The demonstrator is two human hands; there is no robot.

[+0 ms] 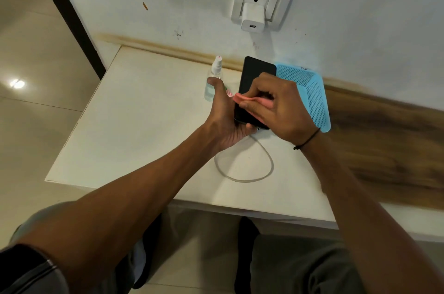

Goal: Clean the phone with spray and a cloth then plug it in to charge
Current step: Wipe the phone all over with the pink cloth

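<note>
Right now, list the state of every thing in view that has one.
phone: screen dark, held off the table, unplugged
cloth: bunched, pressed on the screen
left hand: grips the phone
right hand: pinches the cloth
spray bottle: upright, capped
charger: in the socket, port empty
cable: loose loop on the table

Black phone (pixel 257 77), pink cloth (pixel 249 100), perforated blue basket (pixel 310 91), white table (pixel 144 125).

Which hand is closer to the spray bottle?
Left. The left hand, holding the phone, has its thumb right in front of the spray bottle. The right hand, pinching the pink cloth, is across the phone from it.
</note>
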